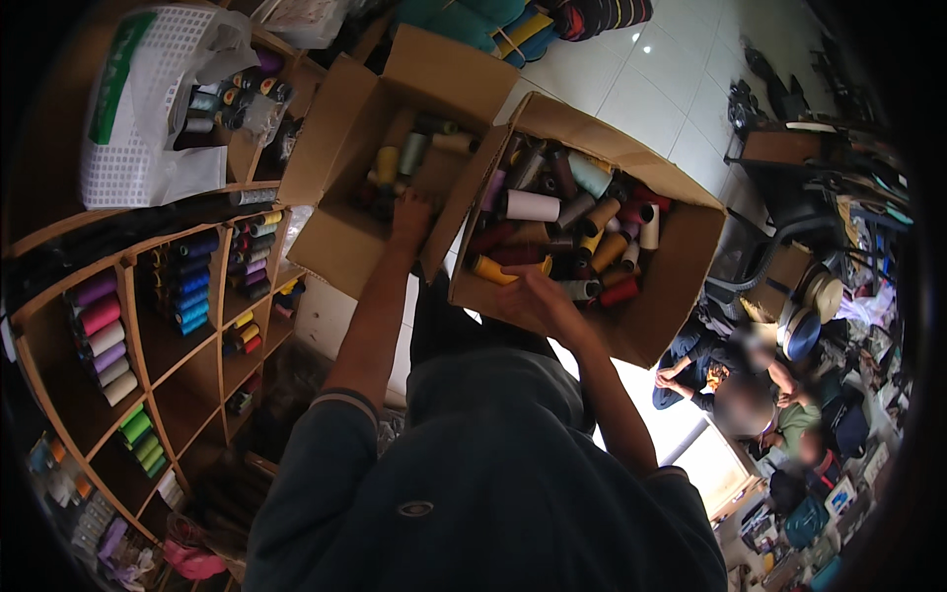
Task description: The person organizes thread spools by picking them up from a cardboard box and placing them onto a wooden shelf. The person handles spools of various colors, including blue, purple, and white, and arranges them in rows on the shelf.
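Note:
Two open cardboard boxes stand side by side in front of me. Inside the left box (pixel 330 242) are a few thread spools, among them a yellow spool (pixel 387 165) and a grey-green spool (pixel 413 154). My left hand (pixel 412 215) reaches down into this box beside them; its fingertips are hard to make out in the shadow. Many spools fill the right box (pixel 681 286), including a pale pink spool (pixel 533 205) and a red spool (pixel 619 290). At its near left corner my right hand (pixel 538 299) is closed on a yellow thread spool (pixel 495 269).
To the left is a wooden shelf (pixel 128 316) holding rows of coloured spools, with a white plastic bag (pixel 138 118) on top. Rolled fabric (pixel 602 15) lies beyond the boxes. At the right are a dark chair (pixel 789 242), stacked caps (pixel 804 331) and several people sitting.

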`<state>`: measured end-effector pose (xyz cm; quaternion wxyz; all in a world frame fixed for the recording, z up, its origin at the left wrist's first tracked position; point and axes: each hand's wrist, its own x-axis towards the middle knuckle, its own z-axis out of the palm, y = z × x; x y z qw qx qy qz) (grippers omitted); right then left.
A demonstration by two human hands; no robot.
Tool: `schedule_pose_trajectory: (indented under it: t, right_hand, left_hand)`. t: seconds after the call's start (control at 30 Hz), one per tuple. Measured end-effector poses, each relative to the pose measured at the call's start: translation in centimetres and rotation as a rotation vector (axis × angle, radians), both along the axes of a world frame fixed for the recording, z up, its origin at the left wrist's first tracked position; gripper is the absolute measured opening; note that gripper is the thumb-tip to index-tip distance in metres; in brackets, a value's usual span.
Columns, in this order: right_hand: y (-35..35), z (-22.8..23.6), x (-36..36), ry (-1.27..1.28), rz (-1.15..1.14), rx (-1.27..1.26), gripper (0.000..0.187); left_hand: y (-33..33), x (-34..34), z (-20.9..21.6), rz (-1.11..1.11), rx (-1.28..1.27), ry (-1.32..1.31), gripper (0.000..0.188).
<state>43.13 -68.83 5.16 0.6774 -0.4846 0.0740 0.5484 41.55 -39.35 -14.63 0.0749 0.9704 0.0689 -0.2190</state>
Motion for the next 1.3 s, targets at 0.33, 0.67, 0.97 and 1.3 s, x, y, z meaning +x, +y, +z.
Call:
schedule_pose_trajectory:
  t: [0.33,0.67,0.97,1.3]
  right_hand:
    - [3.4,0.4,3.5,-0.217,0.090,-0.068,0.037]
    - [17.2,1.5,11.1,-0.500,0.055,-0.066,0.034]
    - [28.8,-1.7,12.5,-1.178,1.169,-0.815,0.036]
    - [32.3,-22.5,9.1,-0.938,1.064,-0.975,0.032]
  left_hand:
    - [1.1,0.4,1.4,0.095,-0.073,-0.124,0.036]
    - [8.1,-0.9,7.2,1.321,-1.336,-0.843,0.025]
    - [11.4,-0.7,9.5,1.270,-1.324,-0.801,0.025]
    - [12.2,-0.9,8.7,1.247,-1.403,-0.543,0.040]
